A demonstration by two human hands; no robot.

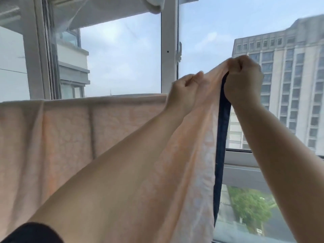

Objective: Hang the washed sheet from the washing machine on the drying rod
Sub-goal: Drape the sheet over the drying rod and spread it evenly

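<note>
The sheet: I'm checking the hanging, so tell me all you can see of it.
The sheet is pale peach fabric with a faint pattern. Its left part hangs draped, its top fold straight and level. At the right, the left hand and right hand grip its bunched top edge, raised; a dark blue strip runs down that side.

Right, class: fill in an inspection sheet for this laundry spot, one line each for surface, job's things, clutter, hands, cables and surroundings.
Surface: nothing seen.
Job's things: peach sheet hangs draped at left, its top fold hiding the drying rod; a dark blue strip hangs along its right edge.
Clutter: nothing seen.
Hands: left hand and right hand each grip the sheet's bunched top edge, raised.
Cables: nothing seen.
Surroundings: white window frame; tall building and green tree outside.
</note>
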